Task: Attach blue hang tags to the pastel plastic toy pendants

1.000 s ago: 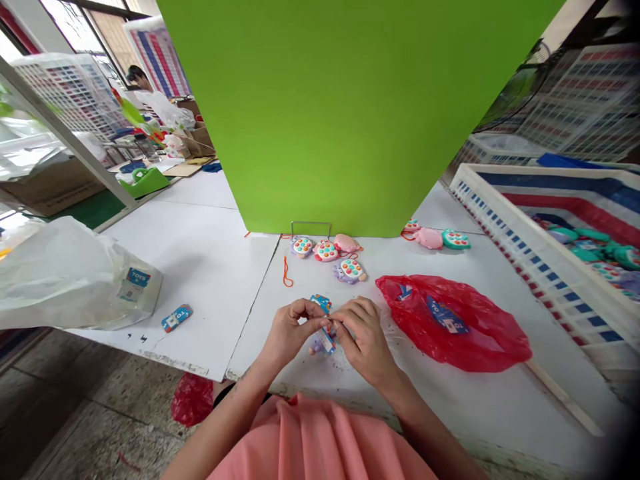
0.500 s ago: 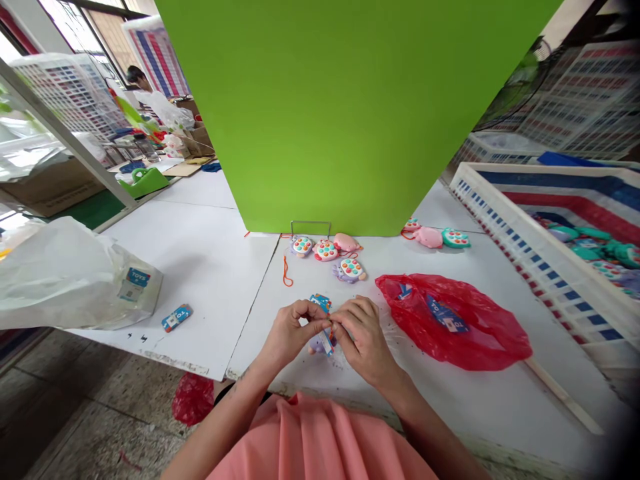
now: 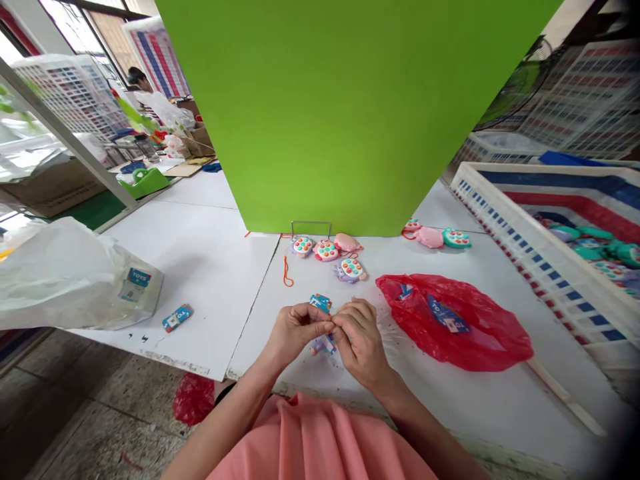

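Observation:
My left hand (image 3: 300, 331) and my right hand (image 3: 361, 341) meet above the table near its front edge, thumbs and forefingers pinched tip to tip. What the fingertips hold is small and hidden behind them. Just beyond the fingers a blue card tag (image 3: 321, 303) lies on the table. Below the fingertips a purple toy (image 3: 317, 347) shows in part, with a blue-and-white piece of card (image 3: 329, 344) against it. Farther off are another purple toy with coloured buttons (image 3: 351, 270), a pink button toy (image 3: 326, 250) and a loose orange cord loop (image 3: 287, 273).
A red plastic bag (image 3: 480, 340) with blue tags lies to the right, beside a white crate (image 3: 540, 287) of toys. A green panel (image 3: 325, 120) stands at the back. To the left are a clear bag (image 3: 75, 280) and a single tag (image 3: 177, 318). A person (image 3: 140, 79) is far left.
The fingertips have closed in tighter, and the bit of orange between them is now covered. Less of the card below the hands shows. Other things on the table stay put.

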Action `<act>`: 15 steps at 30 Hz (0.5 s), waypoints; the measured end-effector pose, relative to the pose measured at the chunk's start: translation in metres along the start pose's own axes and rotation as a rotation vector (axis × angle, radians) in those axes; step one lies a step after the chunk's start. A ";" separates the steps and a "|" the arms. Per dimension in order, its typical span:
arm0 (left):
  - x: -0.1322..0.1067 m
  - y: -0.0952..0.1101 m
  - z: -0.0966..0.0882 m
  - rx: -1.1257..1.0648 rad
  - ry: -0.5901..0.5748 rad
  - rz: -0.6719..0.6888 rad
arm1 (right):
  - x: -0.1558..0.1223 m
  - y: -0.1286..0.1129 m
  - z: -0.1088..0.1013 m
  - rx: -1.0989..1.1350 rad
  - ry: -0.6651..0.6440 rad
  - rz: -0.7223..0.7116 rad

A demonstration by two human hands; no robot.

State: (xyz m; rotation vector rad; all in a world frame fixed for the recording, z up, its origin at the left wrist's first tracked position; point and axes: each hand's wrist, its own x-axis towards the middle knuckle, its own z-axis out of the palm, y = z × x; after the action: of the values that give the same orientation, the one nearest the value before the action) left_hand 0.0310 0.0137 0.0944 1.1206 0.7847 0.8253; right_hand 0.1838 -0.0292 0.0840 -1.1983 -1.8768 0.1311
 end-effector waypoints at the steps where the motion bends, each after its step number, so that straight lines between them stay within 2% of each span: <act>1: 0.000 0.000 0.000 0.024 0.008 0.003 | 0.000 0.000 0.001 0.003 0.008 0.002; 5: -0.001 -0.001 0.000 0.172 0.071 0.098 | 0.002 -0.002 0.000 0.087 0.031 0.049; 8: 0.000 -0.005 0.000 0.231 0.091 0.184 | 0.008 -0.001 -0.012 0.260 0.062 0.186; 12: 0.002 -0.010 -0.001 0.377 0.080 0.181 | 0.015 0.018 -0.047 0.451 0.182 0.370; 15: 0.002 -0.014 -0.003 0.599 -0.015 0.172 | 0.019 0.047 -0.085 0.400 0.281 0.508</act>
State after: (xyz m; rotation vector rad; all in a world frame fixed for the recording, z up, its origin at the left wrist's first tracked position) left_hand 0.0317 0.0139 0.0802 1.7421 0.9636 0.7387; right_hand 0.2738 -0.0186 0.1232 -1.3036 -1.2026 0.5580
